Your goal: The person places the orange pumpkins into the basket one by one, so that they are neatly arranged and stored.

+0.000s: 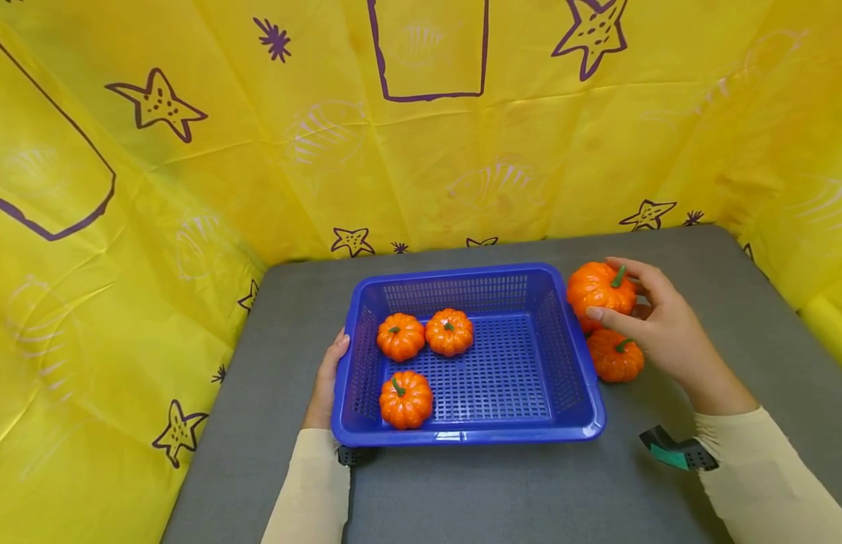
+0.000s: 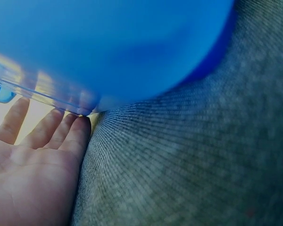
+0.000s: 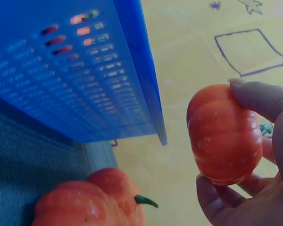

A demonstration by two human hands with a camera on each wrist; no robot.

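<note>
The right hand [image 1: 668, 332] holds an orange pumpkin [image 1: 596, 289] between thumb and fingers, just beside the blue basket's [image 1: 461, 437] right rim, above 2 outer pumpkins [image 1: 618, 359] on the gray counter [image 1: 461, 491]. The left hand [image 1: 328, 381], fingers nearly straight, touches the basket's left side. Inside lie 3 inner pumpkins [image 1: 405, 404], 2 back left, 1 front left.

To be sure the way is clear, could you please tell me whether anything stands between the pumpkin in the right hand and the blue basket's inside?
Only the basket's right rim stands between the held pumpkin and the inside; the pumpkin appears raised above that rim. Nothing else visible intervenes.
</note>
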